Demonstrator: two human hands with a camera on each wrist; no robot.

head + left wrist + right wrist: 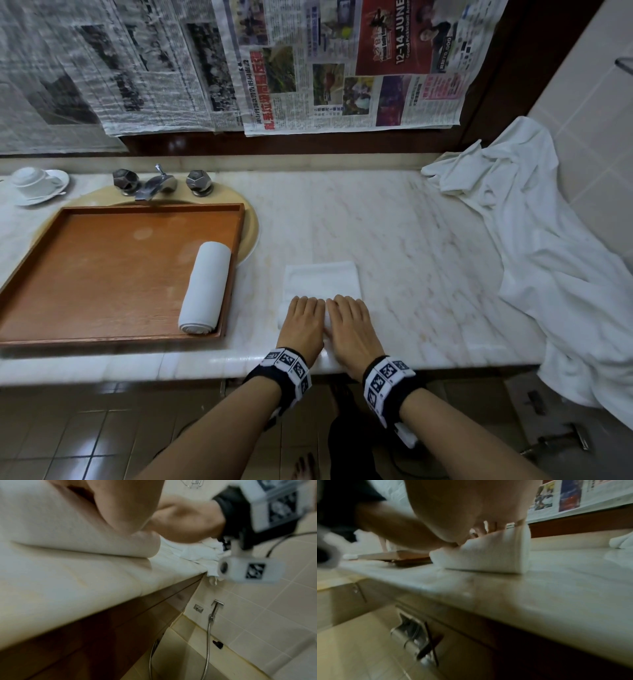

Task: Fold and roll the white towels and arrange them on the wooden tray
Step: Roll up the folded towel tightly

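Here, both hands lie flat, fingers straight, side by side on the half-rolled towel (322,284) near the counter (411,240) edge: left hand (303,320), right hand (349,322). Neither grip closes round it. Farther left, a rolled towel (205,286) lies inside the wooden tray (102,274).

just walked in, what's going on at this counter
A person is rolling a folded white towel on the marble counter, both hands side by side on the rolled near end: left hand, right hand. The far part still lies flat. One finished roll lies at the right side of the wooden tray. More white cloth is heaped at the right.
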